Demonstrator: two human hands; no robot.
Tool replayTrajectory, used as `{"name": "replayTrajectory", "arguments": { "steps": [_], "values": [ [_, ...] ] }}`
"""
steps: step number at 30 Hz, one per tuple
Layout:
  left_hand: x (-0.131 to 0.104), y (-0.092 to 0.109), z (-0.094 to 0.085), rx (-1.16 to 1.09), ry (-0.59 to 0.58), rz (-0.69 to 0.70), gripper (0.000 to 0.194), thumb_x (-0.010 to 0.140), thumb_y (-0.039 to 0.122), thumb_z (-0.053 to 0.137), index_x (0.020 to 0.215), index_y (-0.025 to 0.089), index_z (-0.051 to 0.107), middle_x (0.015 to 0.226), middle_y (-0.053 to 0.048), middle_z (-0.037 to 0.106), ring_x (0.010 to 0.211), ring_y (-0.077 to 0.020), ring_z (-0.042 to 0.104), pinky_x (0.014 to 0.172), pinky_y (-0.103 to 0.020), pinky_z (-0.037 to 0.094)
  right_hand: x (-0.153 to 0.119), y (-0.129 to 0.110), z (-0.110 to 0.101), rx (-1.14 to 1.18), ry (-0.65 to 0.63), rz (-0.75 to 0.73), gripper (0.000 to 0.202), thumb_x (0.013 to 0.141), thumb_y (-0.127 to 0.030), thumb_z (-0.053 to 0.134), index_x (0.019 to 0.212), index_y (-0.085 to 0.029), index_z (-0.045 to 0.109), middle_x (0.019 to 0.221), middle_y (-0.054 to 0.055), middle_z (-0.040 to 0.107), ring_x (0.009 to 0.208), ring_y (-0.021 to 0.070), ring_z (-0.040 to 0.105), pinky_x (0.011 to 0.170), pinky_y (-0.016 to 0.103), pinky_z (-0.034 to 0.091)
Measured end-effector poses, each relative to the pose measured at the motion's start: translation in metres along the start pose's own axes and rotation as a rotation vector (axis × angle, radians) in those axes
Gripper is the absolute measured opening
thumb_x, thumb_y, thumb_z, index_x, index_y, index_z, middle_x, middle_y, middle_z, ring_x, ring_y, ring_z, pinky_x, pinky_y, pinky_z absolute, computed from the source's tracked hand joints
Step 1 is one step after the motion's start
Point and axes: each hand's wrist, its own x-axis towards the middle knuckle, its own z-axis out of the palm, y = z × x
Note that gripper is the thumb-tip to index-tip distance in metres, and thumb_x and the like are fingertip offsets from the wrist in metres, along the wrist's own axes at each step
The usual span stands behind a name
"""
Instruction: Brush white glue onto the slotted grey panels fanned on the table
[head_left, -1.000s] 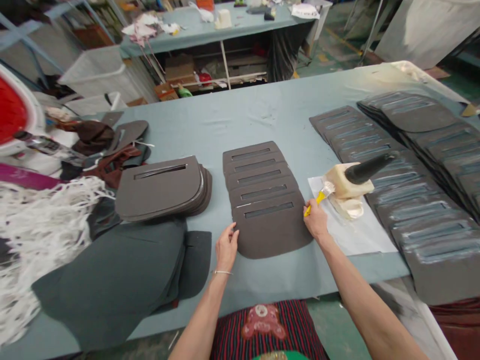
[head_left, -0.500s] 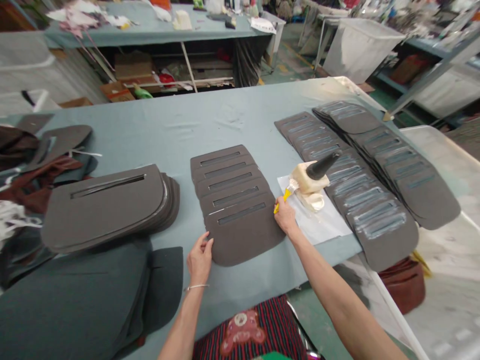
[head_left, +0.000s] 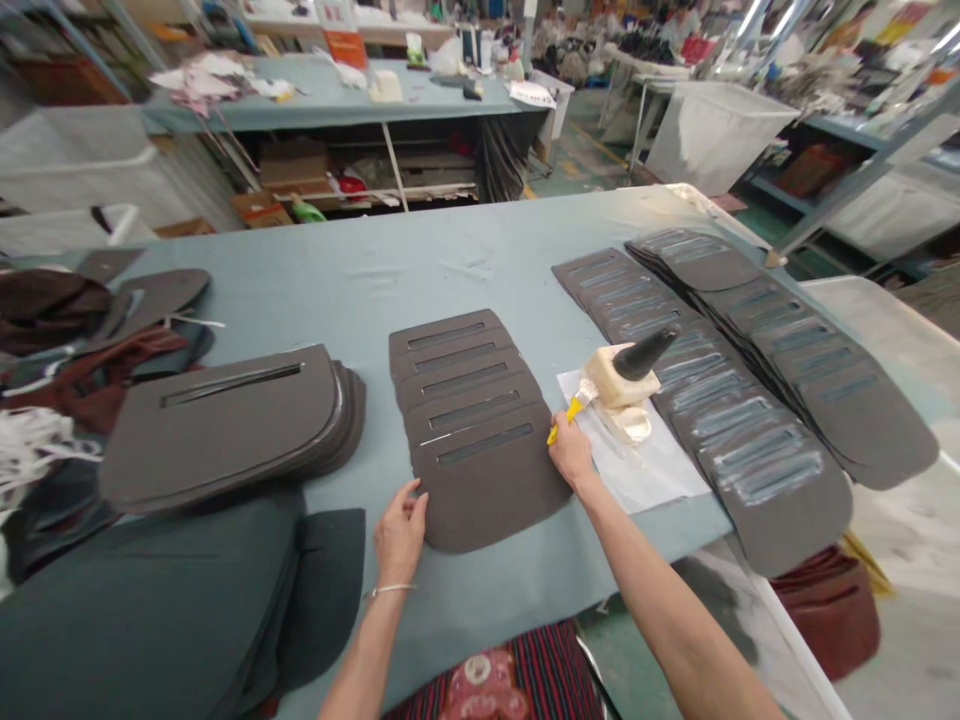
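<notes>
left hand [head_left: 400,532] – open, fingers being rested on near-left edge of front slotted panel [head_left: 491,480] | right hand [head_left: 571,455] – yellow brush [head_left: 568,413] being gripped, bristles at glue pot [head_left: 619,377] | 5 fanned panels being kept mid-surface [head_left: 465,250]

Bright, even overhead light falls on the counter [head_left: 480,260], leaving soft, faint shadows. The centre is sharp; edges bend with wide-angle distortion, and the far background is blurred.
</notes>
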Motion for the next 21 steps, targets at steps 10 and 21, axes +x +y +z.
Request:
{"name": "replayTrajectory", "arguments": {
  "steps": [10, 21],
  "values": [
    [0.001, 0.008, 0.006, 0.05, 0.073, 0.064, 0.03, 0.083, 0.026, 0.05, 0.112, 0.02, 0.058, 0.074, -0.001, 0.06, 0.07, -0.014, 0.056, 0.069, -0.026, 0.04, -0.001, -0.009, -0.004, -0.102, 0.075, -0.024, 0.021, 0.086, -0.011, 0.049, 0.106, -0.018, 0.052, 0.092, 0.008, 0.053, 0.082, 0.0165, 0.051, 0.055, 0.024, 0.024],
    [0.006, 0.01, 0.002, -0.012, 0.078, 0.031, 0.032, 0.084, 0.029, 0.047, 0.111, 0.019, 0.06, 0.076, -0.003, 0.064, 0.071, -0.0164, 0.06, 0.072, -0.029, 0.045, 0.01, -0.009, -0.001, -0.047, 0.084, -0.014, 0.016, 0.089, -0.016, 0.048, 0.105, -0.018, 0.052, 0.084, 0.005, 0.053, 0.068, 0.0133, 0.047, 0.053, 0.027, 0.017]
  ]
}}
